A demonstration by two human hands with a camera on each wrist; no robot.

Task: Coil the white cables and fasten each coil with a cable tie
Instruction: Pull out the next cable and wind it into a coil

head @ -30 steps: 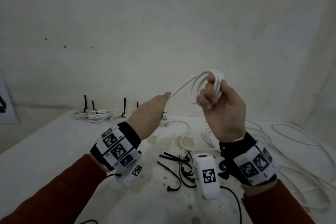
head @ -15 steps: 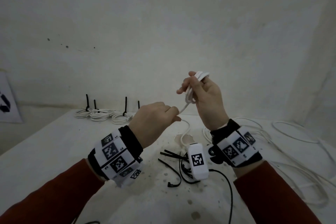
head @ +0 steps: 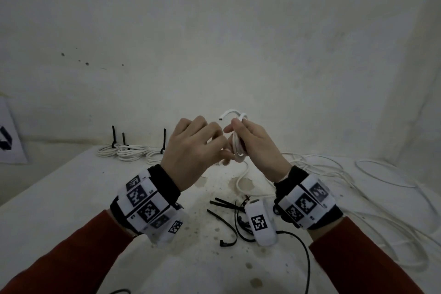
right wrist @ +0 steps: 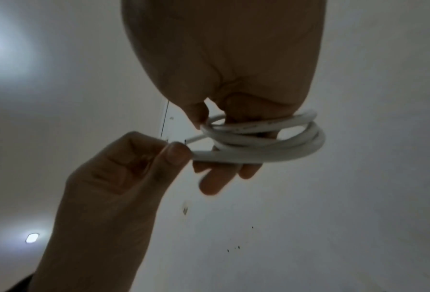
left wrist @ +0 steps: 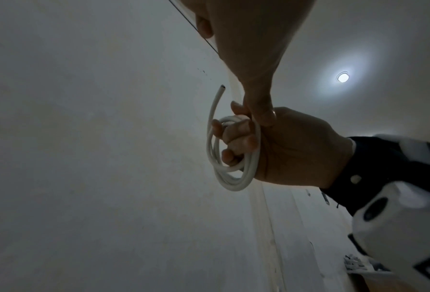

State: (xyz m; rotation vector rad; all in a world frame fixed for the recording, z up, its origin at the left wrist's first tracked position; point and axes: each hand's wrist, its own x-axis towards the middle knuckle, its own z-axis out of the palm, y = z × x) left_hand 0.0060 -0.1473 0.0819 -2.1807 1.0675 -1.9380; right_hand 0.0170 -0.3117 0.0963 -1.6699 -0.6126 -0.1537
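Right hand (head: 256, 148) grips the springy, light white cable (left wrist: 230, 158) coil; left hand (head: 193, 148) pinches its tail just beside that grip.

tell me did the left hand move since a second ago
Yes: the left hand moved right, away from the tied coils at the wall, meeting the right hand.

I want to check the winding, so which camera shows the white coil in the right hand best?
The left wrist view: the coil shows whole, loops around the right hand's fingers, free end sticking up. The right wrist view shows the loops close but partly behind the right hand. The head view shows only a sliver.
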